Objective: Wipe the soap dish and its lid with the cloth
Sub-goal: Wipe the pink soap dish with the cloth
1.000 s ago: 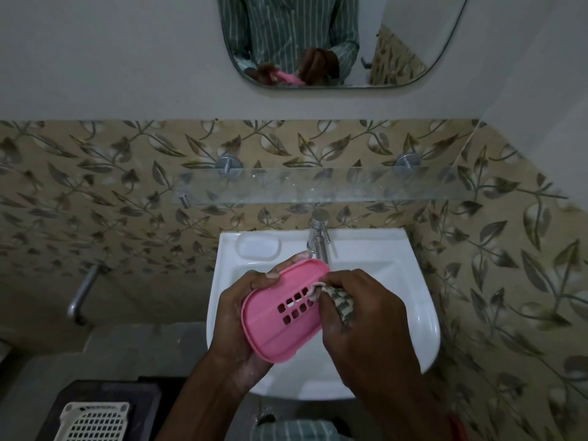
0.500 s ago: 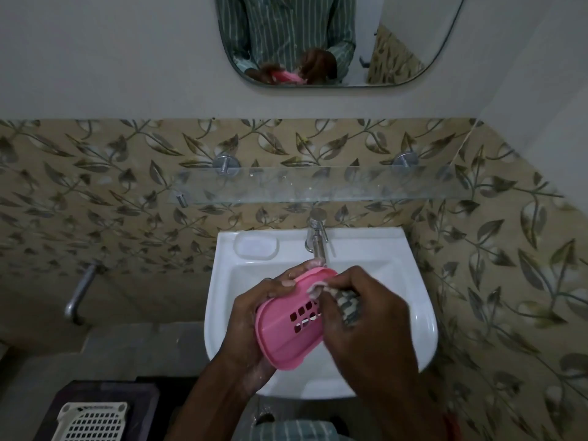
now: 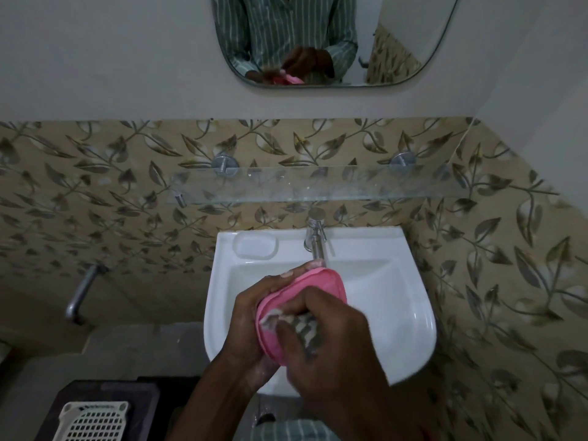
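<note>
one pink soap dish piece (image 3: 310, 283) is mid-wipe: left hand (image 3: 251, 316) grips it over the basin (image 3: 397, 297), right hand (image 3: 331, 348) pinching the cloth (image 3: 305, 326) against it. whether the other piece is done, i cannot tell.

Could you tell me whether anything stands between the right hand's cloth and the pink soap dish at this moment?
Nothing visible does. The right hand presses the cloth straight onto the pink soap dish, which the left hand grips from the left side above the sink.
</note>
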Available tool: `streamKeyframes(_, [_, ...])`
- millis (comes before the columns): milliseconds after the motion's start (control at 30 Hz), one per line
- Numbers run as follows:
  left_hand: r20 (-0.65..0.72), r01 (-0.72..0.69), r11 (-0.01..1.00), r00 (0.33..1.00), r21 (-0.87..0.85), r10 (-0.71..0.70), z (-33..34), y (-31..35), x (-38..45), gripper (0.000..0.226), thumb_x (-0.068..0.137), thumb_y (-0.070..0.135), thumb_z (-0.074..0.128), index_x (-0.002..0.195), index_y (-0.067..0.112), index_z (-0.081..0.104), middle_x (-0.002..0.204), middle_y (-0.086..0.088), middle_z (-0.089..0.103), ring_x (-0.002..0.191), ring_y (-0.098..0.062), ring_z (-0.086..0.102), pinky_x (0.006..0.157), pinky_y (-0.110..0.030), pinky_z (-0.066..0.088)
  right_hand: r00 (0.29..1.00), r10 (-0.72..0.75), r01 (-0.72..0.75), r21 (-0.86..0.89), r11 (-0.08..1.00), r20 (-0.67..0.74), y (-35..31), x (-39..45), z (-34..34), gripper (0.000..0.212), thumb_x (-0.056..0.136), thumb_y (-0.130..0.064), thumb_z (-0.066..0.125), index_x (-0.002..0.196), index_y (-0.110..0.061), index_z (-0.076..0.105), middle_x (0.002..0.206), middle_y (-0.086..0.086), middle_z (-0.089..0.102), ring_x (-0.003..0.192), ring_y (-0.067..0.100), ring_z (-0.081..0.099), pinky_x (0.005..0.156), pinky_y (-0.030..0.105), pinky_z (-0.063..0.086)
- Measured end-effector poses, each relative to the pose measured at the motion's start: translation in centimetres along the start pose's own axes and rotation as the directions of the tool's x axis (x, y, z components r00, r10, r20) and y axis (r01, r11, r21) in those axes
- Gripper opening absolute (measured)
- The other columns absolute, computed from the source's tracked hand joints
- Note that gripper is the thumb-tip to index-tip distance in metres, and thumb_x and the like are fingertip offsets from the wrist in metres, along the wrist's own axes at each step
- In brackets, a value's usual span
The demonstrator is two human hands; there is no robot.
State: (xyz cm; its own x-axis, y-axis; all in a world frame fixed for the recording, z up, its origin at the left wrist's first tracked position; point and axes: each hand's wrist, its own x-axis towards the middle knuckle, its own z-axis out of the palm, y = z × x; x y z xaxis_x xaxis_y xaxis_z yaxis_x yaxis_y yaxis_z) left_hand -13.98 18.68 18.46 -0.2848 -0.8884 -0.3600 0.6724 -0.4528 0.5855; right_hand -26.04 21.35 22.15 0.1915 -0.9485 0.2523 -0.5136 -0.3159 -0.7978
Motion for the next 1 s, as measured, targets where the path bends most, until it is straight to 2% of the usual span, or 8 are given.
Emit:
streamKeyframes(167, [0.004, -0.024, 1.0, 1.0, -0.003, 0.024, -0.2, 0.0, -0.6, 0.055, 0.049, 0.036, 0.086, 0.097, 0.01, 0.082, 0.092, -0.014, 0.077, 0.074, -0.025, 0.074, 0.063, -0.036, 0.062, 0.987, 0.141, -0.136, 0.063, 0.989, -0.083, 1.3, 1.5, -1.5, 0.007, 0.091, -0.022, 0.069, 0.089, -0.022, 0.062, 0.082, -0.012, 0.066, 0.073, -0.002, 0.065, 0.057, 0.01, 0.053])
streamKeyframes(233, [0.02, -0.028, 0.997, 0.999, 0.073, 0.027, -0.1, 0.1, -0.9, 0.07, 0.046, 0.041, 0.087, 0.11, 0.015, 0.079, 0.105, -0.013, 0.076, 0.083, -0.026, 0.072, 0.074, -0.04, 0.059, 0.974, 0.141, -0.149, -0.031, 0.988, -0.177, 2.4, 2.1, -2.6, 0.012, 0.09, -0.022, 0.069, 0.084, -0.024, 0.06, 0.074, -0.012, 0.064, 0.07, -0.001, 0.065, 0.056, 0.014, 0.053])
streamKeyframes(333, [-0.02, -0.075, 0.993, 0.997, 0.095, 0.077, 0.2, 0.2, -0.4, 0.079, 0.052, 0.038, 0.087, 0.126, 0.014, 0.07, 0.123, -0.018, 0.071, 0.099, -0.032, 0.067, 0.085, -0.042, 0.055, 0.989, 0.117, -0.118, -0.008, 0.993, -0.09, 2.1, 0.7, -2.0, 0.016, 0.087, -0.018, 0.073, 0.082, -0.026, 0.06, 0.074, -0.014, 0.065, 0.069, -0.001, 0.065, 0.057, 0.013, 0.053])
streamKeyframes(467, [-0.127, -0.18, 0.98, 0.974, 0.082, 0.19, 1.6, 0.0, 0.3, 0.045, 0.075, 0.021, 0.064, 0.118, 0.01, 0.072, 0.114, -0.014, 0.075, 0.09, -0.026, 0.073, 0.072, -0.035, 0.06, 0.994, 0.059, -0.075, 0.181, 0.981, 0.09, 0.5, -2.0, -0.8, 0.023, 0.076, -0.03, 0.078, 0.094, -0.036, 0.065, 0.092, -0.021, 0.069, 0.087, -0.004, 0.066, 0.071, 0.009, 0.05])
streamKeyframes(600, [-0.203, -0.212, 0.976, 0.955, 0.039, 0.216, 2.3, -0.7, 0.7, 0.031, 0.081, 0.024, 0.065, 0.109, 0.013, 0.072, 0.093, -0.01, 0.07, 0.067, -0.022, 0.068, 0.06, -0.033, 0.059, 0.995, 0.001, -0.014, 0.133, 0.991, 0.097, 1.5, -1.9, -1.3, 0.04, 0.066, -0.039, 0.085, 0.099, -0.038, 0.062, 0.097, -0.02, 0.064, 0.085, 0.002, 0.065, 0.069, 0.009, 0.048])
streamKeyframes(833, [-0.331, -0.029, 0.965, 0.936, 0.259, 0.117, 0.5, -0.4, 0.7, 0.059, 0.088, 0.065, 0.057, 0.096, 0.01, 0.075, 0.081, -0.012, 0.071, 0.076, -0.027, 0.067, 0.069, -0.037, 0.052, 0.968, 0.173, -0.235, 0.424, 0.875, 0.18, 3.0, 0.8, -5.7, 0.019, 0.071, -0.013, 0.087, 0.079, -0.016, 0.07, 0.074, 0.005, 0.075, 0.067, 0.02, 0.073, 0.062, 0.032, 0.059])
streamKeyframes(933, [-0.285, 0.175, 0.957, 0.953, 0.23, -0.105, -0.9, 0.3, 0.8, 0.063, 0.085, 0.068, 0.059, 0.097, 0.007, 0.071, 0.097, -0.018, 0.072, 0.088, -0.034, 0.068, 0.085, -0.048, 0.052, 0.932, 0.197, -0.346, 0.586, 0.733, 0.303, 4.3, 2.3, -8.4, 0.021, 0.068, -0.005, 0.085, 0.081, -0.002, 0.069, 0.075, 0.014, 0.072, 0.066, 0.027, 0.07, 0.059, 0.031, 0.055])
streamKeyframes(1000, [-0.097, 0.337, 0.919, 0.941, 0.203, -0.323, -0.7, 0.6, 0.6, 0.056, 0.092, 0.057, 0.057, 0.112, 0.007, 0.072, 0.109, -0.019, 0.071, 0.098, -0.036, 0.067, 0.092, -0.055, 0.05, 0.905, 0.2, -0.399, 0.589, 0.703, 0.375, 5.1, 3.0, -9.3, 0.021, 0.067, -0.005, 0.08, 0.082, 0.004, 0.068, 0.074, 0.017, 0.068, 0.065, 0.027, 0.067, 0.057, 0.029, 0.054])
